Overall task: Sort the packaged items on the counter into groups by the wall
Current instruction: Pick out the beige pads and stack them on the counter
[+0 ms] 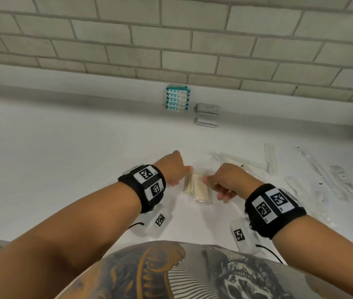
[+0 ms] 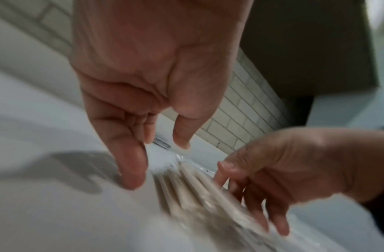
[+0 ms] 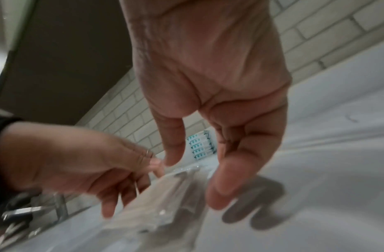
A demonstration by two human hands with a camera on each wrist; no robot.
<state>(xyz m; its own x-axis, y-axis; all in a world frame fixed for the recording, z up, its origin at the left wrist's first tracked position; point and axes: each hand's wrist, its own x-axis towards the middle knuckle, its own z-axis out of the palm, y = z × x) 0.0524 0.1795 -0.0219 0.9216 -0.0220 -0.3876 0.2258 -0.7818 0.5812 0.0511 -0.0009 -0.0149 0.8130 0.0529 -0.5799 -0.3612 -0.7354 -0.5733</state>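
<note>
Lying between both hands' fingers (image 2: 132, 170) — seemingly untouched — packets (image 1: 197, 187).

Soft, even light falls from above; finger shadows lie on the white table (image 2: 46, 213). The head view bows at its edges. Both wrist views are motion-blurred.

— Pale grey-white on the brick-pattern wall tiles (image 1: 177, 37), darker grey in the grout; plain white across the counter (image 1: 52, 147).
— Teal dots and teal edges on the white packets (image 1: 177, 101) by the wall; flat grey on the small stack (image 1: 207, 114) beside.
— Beige sticks inside clear wrappers (image 1: 197, 187) near the middle; clear, almost colourless plastic on the long packets (image 1: 322, 175) at right.
— Black on both wristbands (image 1: 147, 186), with black-and-white square code tags; orange and grey print on the shirt (image 1: 171, 272).
</note>
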